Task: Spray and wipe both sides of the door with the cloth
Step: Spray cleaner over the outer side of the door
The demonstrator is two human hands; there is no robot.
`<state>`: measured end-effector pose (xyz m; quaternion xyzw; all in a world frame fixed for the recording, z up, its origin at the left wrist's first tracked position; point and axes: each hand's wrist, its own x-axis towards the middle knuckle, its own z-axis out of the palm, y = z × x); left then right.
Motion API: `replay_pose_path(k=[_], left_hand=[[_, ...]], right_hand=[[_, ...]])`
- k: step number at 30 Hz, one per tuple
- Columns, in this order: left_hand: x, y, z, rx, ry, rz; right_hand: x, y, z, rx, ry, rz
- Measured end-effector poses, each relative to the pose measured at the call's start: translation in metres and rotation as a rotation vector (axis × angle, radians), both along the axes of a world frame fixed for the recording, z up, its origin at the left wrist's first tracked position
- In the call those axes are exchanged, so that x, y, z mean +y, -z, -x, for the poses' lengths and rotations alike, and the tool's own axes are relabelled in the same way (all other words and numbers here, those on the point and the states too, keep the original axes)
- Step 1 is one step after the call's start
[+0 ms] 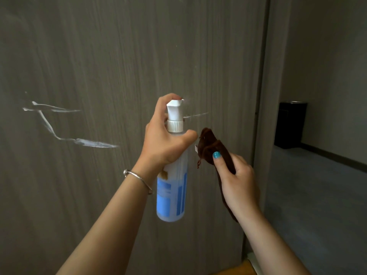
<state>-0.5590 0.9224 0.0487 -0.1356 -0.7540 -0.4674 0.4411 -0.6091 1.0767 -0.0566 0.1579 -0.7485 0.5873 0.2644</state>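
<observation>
Grey wood-grain door (pixel 119 56) fills pretty much the whole view, with a dim hallway and a dark bin (pixel 291 125) off past its right edge. Starting at the fingers: the left hand (pixel 164 143) has its fingers wrapped round the neck of the spray bottle (pixel 171 193), one finger sitting on top of the white pump head (pixel 174 110), nozzle pointed at the door. The right hand (pixel 238 183) has its fingers clenched on the brown cloth (pixel 210 143), bunched up and held just beside the bottle, not touching the door as far as I can tell. Out from there, white foamy streaks (pixel 87 142) sit on the door towards its left edge, and a thinner one (pixel 195 115) just right of the nozzle. So I'd say we're mid-spray on this side, wiping not started here. Next move probably wants the bottle lowered out of the way and the cloth pressed flat onto those streaks before they run. Other side of the door isn't visible, so can't say how that's going.
</observation>
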Motion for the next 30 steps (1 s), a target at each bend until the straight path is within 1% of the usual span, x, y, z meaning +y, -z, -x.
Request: replay_pose_path(k=[3,8,10,12,17,20,22,25,30], left_hand=[[0.0,0.006,-0.003,0.0,-0.019,-0.026],[0.005,0.01,-0.002,-0.049,0.057,0.021],[0.007,0.012,0.001,-0.05,0.073,-0.009],[0.008,0.012,0.005,-0.051,0.077,-0.041],[0.013,0.015,0.006,-0.055,0.091,0.018],[0.011,0.01,0.005,-0.054,0.082,-0.012],[0.009,-0.006,0.005,-0.068,0.08,-0.036],[0.006,-0.05,0.004,-0.082,0.098,-0.058],[0.0,-0.138,-0.003,-0.064,0.105,-0.087]], right_hand=[[0.004,0.009,-0.005,-0.004,0.008,-0.002],[0.007,0.022,-0.011,-0.05,0.016,0.014],[0.008,0.024,-0.012,-0.057,0.01,0.03],[0.009,0.023,-0.013,-0.051,0.009,0.044],[0.013,0.015,-0.019,-0.043,0.009,0.068],[0.015,0.003,-0.022,-0.067,0.008,0.093],[0.016,-0.01,-0.025,-0.098,0.001,0.108],[0.016,-0.042,-0.031,-0.128,0.013,0.128],[0.008,-0.125,-0.044,-0.193,-0.038,0.205]])
